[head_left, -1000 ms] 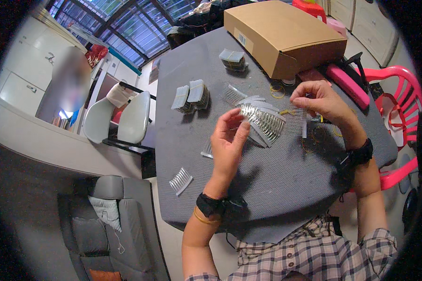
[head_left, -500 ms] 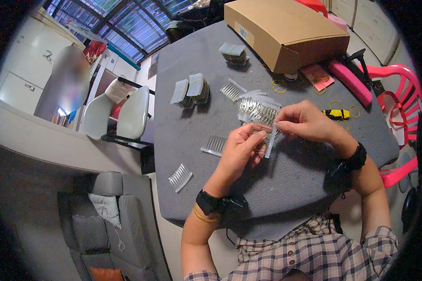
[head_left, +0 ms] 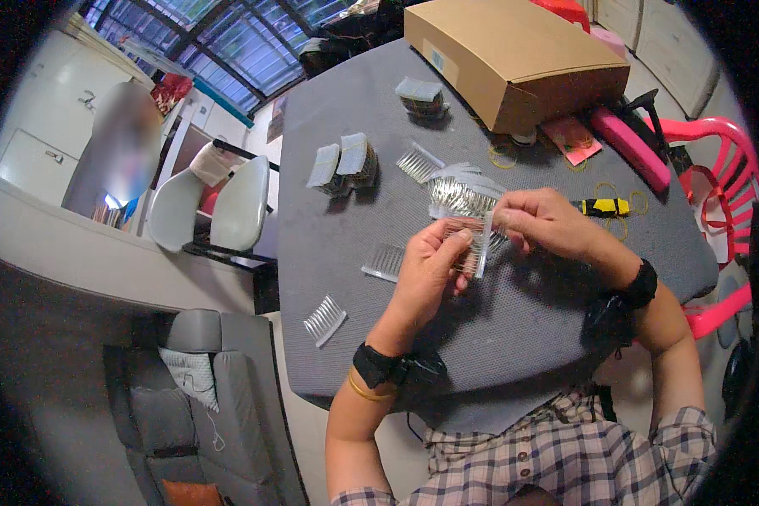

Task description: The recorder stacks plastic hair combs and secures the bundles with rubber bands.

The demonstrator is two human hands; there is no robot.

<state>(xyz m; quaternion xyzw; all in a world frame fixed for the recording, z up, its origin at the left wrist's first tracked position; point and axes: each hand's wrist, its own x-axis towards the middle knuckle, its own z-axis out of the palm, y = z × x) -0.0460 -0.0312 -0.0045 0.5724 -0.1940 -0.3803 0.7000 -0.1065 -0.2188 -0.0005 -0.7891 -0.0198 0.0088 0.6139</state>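
Over the grey table (head_left: 514,320), my left hand (head_left: 426,274) and my right hand (head_left: 544,221) both grip a stack of clear plastic hair combs (head_left: 472,240), teeth pointing down. My left hand pinches its left side and my right hand its right end. Just behind the hands lies a loose pile of clear combs (head_left: 460,192). Single combs lie on the table at the left (head_left: 385,261) and near the front left edge (head_left: 324,320).
A cardboard box (head_left: 514,59) stands at the table's back. Bundled comb stacks (head_left: 346,164), (head_left: 420,95) sit behind the hands. Rubber bands (head_left: 609,192), a yellow-and-black tool (head_left: 605,207) and a pink object (head_left: 628,143) lie right. A red plastic chair (head_left: 717,194) and white chairs (head_left: 215,211) flank the table.
My right hand came in from the right and joined my left hand on the comb stack, which now is held lower and closer to me.
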